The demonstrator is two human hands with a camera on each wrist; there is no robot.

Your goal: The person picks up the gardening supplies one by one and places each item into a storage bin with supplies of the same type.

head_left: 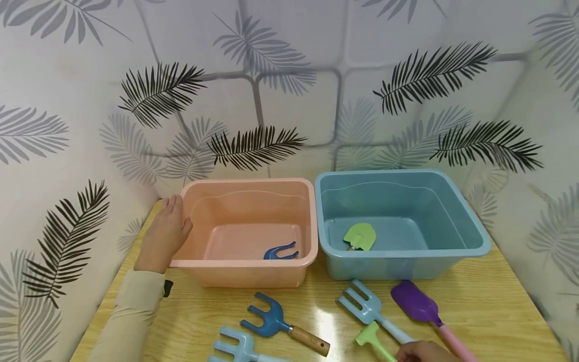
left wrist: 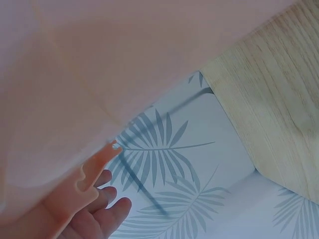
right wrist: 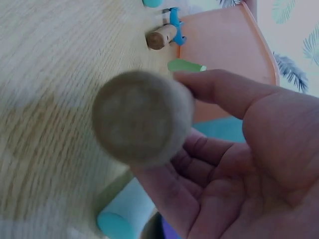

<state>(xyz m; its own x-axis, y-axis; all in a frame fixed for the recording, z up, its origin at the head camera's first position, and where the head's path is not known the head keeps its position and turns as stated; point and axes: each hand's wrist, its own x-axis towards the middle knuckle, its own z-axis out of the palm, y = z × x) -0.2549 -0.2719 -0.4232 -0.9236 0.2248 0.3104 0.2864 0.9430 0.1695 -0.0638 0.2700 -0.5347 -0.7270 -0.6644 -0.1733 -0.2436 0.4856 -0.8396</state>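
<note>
My left hand (head_left: 165,234) grips the left rim of a pink plastic basin (head_left: 253,274), thumb toward the inside; in the left wrist view its fingertips (left wrist: 117,211) show below the rim. At the bottom right of the head view, my right hand (head_left: 425,352) holds a small light green garden rake (head_left: 370,334), its head low over the table. The right wrist view shows thumb and fingers around the round wooden end (right wrist: 139,119) of its handle. Inside the pink basin lies a dark blue fork (head_left: 280,252), its handle hidden by the front wall.
A blue basin (head_left: 380,266) beside the pink one contains a light green trowel (head_left: 361,236). On the wooden table (head_left: 181,322) lie a dark blue fork (head_left: 271,317) with a wooden handle, two light blue forks (head_left: 368,304) and a purple shovel (head_left: 418,301). Patterned cloth hangs behind.
</note>
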